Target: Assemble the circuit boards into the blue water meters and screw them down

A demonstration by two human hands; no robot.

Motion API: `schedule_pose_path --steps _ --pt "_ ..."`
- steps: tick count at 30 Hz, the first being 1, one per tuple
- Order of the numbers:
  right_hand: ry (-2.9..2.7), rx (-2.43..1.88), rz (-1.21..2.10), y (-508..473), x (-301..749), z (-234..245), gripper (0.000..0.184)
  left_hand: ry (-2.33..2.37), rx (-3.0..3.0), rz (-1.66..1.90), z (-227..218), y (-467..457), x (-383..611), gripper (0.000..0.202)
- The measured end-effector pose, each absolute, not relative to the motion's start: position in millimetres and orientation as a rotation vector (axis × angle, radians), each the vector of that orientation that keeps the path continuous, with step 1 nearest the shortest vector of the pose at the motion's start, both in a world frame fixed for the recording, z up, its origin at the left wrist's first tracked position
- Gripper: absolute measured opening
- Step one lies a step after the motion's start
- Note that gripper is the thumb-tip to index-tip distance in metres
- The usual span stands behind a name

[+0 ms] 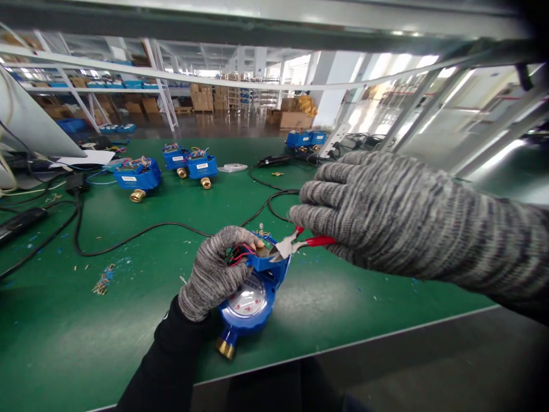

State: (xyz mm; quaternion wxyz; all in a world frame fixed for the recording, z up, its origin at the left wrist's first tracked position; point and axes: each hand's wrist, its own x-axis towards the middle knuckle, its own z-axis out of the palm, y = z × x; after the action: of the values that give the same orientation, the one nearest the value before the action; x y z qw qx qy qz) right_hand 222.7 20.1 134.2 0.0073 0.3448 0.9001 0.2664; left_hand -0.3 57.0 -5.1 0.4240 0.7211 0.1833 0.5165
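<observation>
My left hand (214,269), in a grey knit glove, is wrapped round the top of a blue water meter (251,300) with a round dial and a brass fitting at its lower end. Red and black wires (237,253) stick out of the meter's open top by my fingers. My right hand (369,209), also gloved, is closed on red-handled cutters (295,245). Their metal jaws rest at the meter's top edge, beside the wires.
The green bench (128,297) carries several more blue meters (138,177) at the back, black cables (128,237), a white power strip (334,140) and small wire scraps (102,281). A monitor's edge (30,123) stands far left. Shelving and cardboard boxes fill the room behind.
</observation>
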Motion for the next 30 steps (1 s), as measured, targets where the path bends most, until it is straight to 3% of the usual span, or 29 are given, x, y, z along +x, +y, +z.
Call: schedule_pose_path --steps 7,14,30 --pt "2.904 1.191 0.594 23 219 142 0.04 0.478 1.834 1.311 -6 56 -1 0.02" --pt "2.655 0.968 0.997 17 212 146 0.017 0.47 1.846 1.309 -6 57 -2 0.021" --pt "2.62 0.912 0.97 15 208 150 0.02 0.432 1.842 1.327 -9 59 -1 0.025"
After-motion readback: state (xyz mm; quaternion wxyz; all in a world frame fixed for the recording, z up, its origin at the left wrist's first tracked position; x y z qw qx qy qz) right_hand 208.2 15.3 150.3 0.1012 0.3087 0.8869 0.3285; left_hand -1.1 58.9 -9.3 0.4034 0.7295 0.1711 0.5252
